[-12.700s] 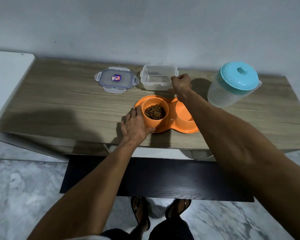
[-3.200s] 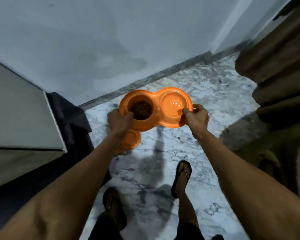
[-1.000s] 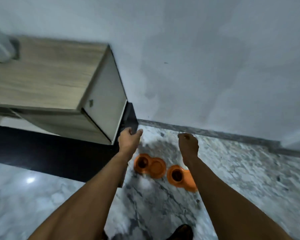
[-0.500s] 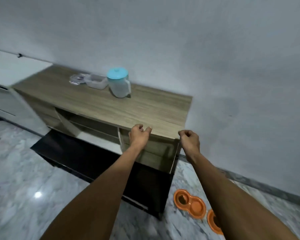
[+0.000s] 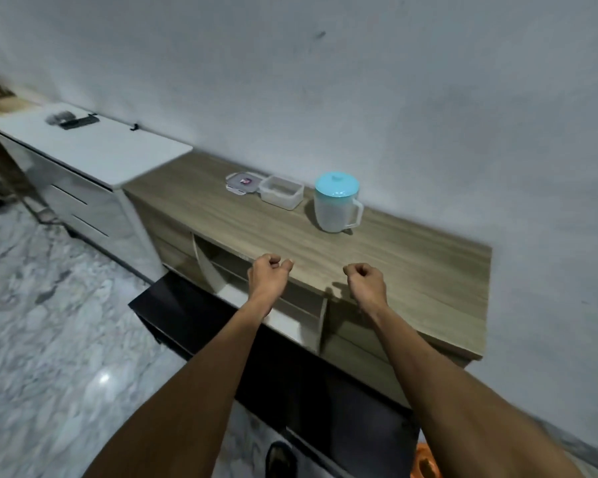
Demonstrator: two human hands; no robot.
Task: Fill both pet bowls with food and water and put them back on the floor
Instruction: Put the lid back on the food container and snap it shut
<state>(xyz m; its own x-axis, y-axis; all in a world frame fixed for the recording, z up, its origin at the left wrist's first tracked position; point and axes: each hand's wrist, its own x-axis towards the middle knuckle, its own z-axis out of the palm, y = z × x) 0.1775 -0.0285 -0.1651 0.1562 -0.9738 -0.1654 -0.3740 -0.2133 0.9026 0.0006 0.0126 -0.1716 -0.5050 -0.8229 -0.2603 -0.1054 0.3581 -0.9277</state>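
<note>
My left hand [image 5: 268,276] and my right hand [image 5: 364,279] are held out in front of me, both loosely curled and holding nothing, above the front edge of the wooden cabinet top [image 5: 411,270]. Only a sliver of an orange pet bowl [image 5: 425,464] shows on the floor at the bottom right, behind my right forearm. On the cabinet stand a translucent water jug with a turquoise lid [image 5: 337,205], a clear food container [image 5: 281,192] and its lid [image 5: 241,182] lying beside it.
A white drawer unit [image 5: 90,157] adjoins the wooden cabinet on the left, with dark items on top. A black plinth [image 5: 201,319] runs below the cabinet's shelves. Marble floor [image 5: 49,339] spreads to the left. A grey wall stands behind everything. My foot [image 5: 279,458] shows at the bottom.
The view has swung up and left from the floor to the cabinet top. The orange bowls have dropped almost out of sight at the bottom right. Both hands stay curled and hold nothing.
</note>
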